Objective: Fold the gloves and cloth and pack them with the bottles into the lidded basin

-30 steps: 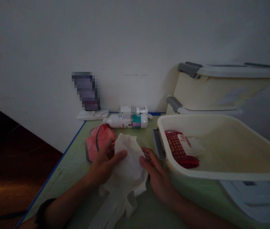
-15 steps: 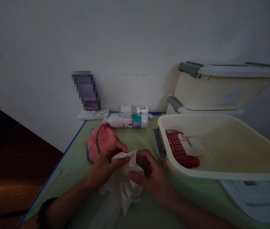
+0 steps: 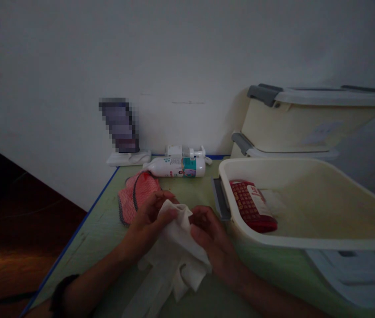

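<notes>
A crumpled, thin white cloth (image 3: 181,240) hangs between my hands over the near part of the table, its lower folds trailing toward me. My left hand (image 3: 151,223) grips the upper left edge, thumb on the near side and fingers partly behind. On the right, my right hand (image 3: 216,243) pinches the other side between thumb and curled fingers; some fingertips are hidden by the material. Just beyond my left hand lies a pink checked cloth (image 3: 141,190) with a dark edge.
A white bottle (image 3: 174,168) and a clear pump bottle (image 3: 181,152) lie by the wall. To the left a phone (image 3: 121,126) stands on a white base. A cream bin (image 3: 323,243) holds a red packet (image 3: 252,207); lidded boxes (image 3: 293,123) are stacked behind it.
The white cloth's top edge has risen and its folds have spread wider toward the right. Both hands have shifted slightly, still holding it.
</notes>
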Action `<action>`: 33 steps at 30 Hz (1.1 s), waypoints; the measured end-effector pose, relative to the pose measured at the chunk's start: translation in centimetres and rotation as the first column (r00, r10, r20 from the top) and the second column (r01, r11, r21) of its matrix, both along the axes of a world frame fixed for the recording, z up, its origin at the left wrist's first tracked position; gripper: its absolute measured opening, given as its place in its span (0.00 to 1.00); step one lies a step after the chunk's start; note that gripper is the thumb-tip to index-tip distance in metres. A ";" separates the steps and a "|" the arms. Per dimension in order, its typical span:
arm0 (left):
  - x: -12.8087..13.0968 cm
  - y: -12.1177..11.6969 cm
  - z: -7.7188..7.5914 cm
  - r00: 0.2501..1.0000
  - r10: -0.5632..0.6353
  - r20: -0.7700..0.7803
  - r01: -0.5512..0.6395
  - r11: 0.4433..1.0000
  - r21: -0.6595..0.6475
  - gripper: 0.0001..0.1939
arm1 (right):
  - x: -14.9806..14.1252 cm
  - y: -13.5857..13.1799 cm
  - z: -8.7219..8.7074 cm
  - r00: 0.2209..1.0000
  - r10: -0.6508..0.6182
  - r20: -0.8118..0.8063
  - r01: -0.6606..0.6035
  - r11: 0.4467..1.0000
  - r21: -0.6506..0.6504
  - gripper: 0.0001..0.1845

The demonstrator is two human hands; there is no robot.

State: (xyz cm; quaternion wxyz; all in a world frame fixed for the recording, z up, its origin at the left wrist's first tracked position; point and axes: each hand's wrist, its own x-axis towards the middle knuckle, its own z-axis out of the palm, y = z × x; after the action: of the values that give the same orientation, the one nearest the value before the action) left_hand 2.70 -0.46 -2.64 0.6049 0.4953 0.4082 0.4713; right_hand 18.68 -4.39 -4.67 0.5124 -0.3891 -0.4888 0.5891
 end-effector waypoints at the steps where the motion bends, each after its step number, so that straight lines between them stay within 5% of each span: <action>1: 0.0 0.0 0.1 0.999 0.005 -0.041 -0.004 1.000 0.028 0.13 | 0.0 -0.1 0.0 1.000 0.010 0.019 -0.010 1.000 0.022 0.14; 8: 0.1 -0.1 0.1 0.982 -0.019 -0.189 0.046 0.989 0.144 0.08 | 0.2 -0.3 -0.3 0.992 0.030 0.120 -0.039 0.996 0.076 0.24; 13: 0.0 0.1 -0.1 0.987 0.047 -0.151 -0.010 0.972 0.234 0.06 | -0.1 0.2 -0.2 0.990 -0.044 0.133 0.045 0.999 0.000 0.09; 19: -0.3 0.0 -0.3 0.995 0.031 -0.090 -0.001 0.950 0.313 0.02 | -0.1 0.3 0.0 0.976 -0.106 0.191 0.111 0.994 -0.018 0.16; 28: -0.2 -0.1 -0.5 0.989 0.031 -0.147 0.036 0.900 0.434 0.03 | 0.0 0.0 -0.4 0.958 -0.139 0.252 0.119 0.988 0.094 0.02; 33: -0.3 -0.2 -0.5 0.982 0.040 -0.184 0.055 0.874 0.483 0.05 | 0.1 0.0 -0.2 0.982 -0.063 0.177 0.037 0.989 0.147 0.06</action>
State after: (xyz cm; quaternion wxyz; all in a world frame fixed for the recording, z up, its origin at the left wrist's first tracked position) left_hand 2.43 -0.68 -3.17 0.4216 0.6753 0.3300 0.5073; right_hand 18.77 -4.39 -4.92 0.5069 -0.4157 -0.5643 0.5017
